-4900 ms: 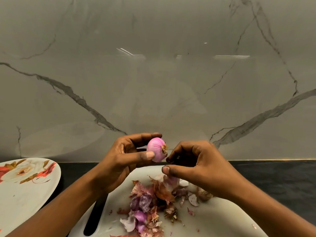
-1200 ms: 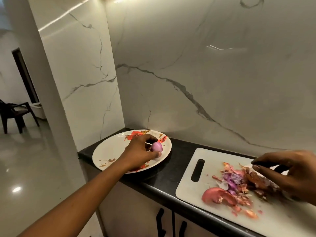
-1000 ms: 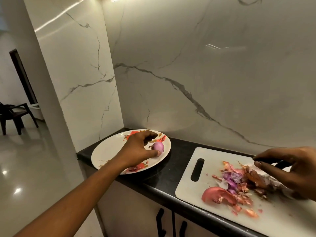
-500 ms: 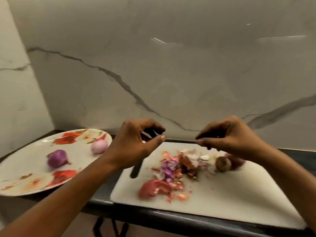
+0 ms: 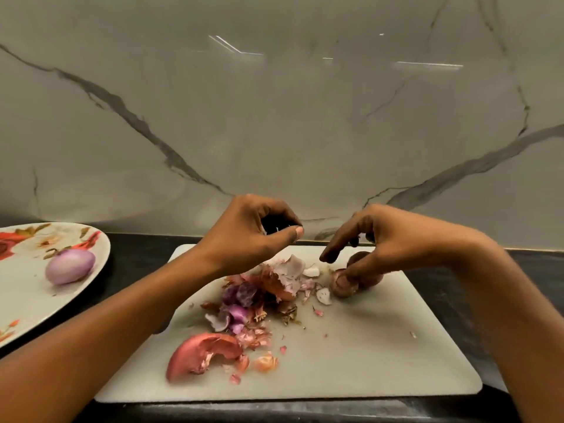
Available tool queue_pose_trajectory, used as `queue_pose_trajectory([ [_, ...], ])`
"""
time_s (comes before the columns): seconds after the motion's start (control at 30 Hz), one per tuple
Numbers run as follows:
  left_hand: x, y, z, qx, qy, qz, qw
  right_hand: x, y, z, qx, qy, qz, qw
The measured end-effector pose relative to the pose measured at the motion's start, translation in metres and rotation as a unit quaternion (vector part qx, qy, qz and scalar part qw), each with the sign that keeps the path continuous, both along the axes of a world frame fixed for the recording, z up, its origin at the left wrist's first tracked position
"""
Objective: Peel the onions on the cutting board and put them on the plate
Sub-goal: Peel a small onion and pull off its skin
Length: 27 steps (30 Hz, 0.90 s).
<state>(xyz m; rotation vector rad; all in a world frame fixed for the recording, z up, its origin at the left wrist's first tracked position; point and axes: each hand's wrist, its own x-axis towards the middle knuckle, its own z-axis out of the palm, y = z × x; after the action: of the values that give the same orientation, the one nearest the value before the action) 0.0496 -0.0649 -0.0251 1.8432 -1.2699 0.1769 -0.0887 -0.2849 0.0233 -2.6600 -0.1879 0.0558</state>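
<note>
A white cutting board (image 5: 366,346) lies on the dark counter with a heap of onion peels (image 5: 259,300) at its middle. My right hand (image 5: 393,239) reaches down at the board's far side. Its thumb and curled fingers grip a brown unpeeled onion (image 5: 343,286), and a second one shows partly behind the fingers. My left hand (image 5: 250,236) hovers above the peels with loosely curled fingers and nothing seen in it. A peeled pink onion (image 5: 70,267) lies on the flowered plate (image 5: 24,306) at the left.
A large reddish peel (image 5: 204,352) lies near the board's front left. The marble wall (image 5: 274,117) rises right behind the board. The black counter (image 5: 140,254) shows between the plate and the board.
My left hand set the peeled onion on the plate, let go and came back over the board. My right hand dropped onto the unpeeled onion. The view swung back to the board.
</note>
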Motion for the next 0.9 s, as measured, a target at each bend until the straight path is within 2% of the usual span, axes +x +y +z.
queue_pose_trajectory([
  [0.13, 0.008, 0.005, -0.008, -0.007, 0.017, -0.012, 1.000, 0.002, 0.003, -0.005, -0.012, 0.064, -0.002, 0.998],
  [0.27, 0.010, 0.013, -0.011, -0.002, 0.031, -0.032, 0.999, 0.004, 0.003, -0.010, -0.014, 0.053, 0.001, 0.999],
  [0.33, 0.008, 0.013, -0.012, -0.002, 0.035, -0.043, 0.998, 0.004, 0.005, -0.010, 0.025, 0.034, -0.002, 0.999],
  [0.5, 0.001, 0.016, -0.009, -0.017, 0.054, -0.083, 0.995, 0.007, 0.014, -0.007, 0.115, -0.091, 0.010, 0.989],
  [0.63, -0.001, 0.017, -0.005, -0.039, 0.086, -0.097, 0.991, 0.015, 0.020, -0.017, 0.232, -0.116, 0.002, 0.966],
  [0.77, -0.004, 0.016, -0.003, -0.063, 0.119, -0.106, 0.985, 0.019, 0.023, -0.023, 0.257, -0.159, -0.004, 0.953],
  [0.9, -0.003, 0.016, -0.003, -0.095, 0.150, -0.098, 0.979, 0.020, 0.025, -0.025, 0.309, -0.159, 0.009, 0.938],
])
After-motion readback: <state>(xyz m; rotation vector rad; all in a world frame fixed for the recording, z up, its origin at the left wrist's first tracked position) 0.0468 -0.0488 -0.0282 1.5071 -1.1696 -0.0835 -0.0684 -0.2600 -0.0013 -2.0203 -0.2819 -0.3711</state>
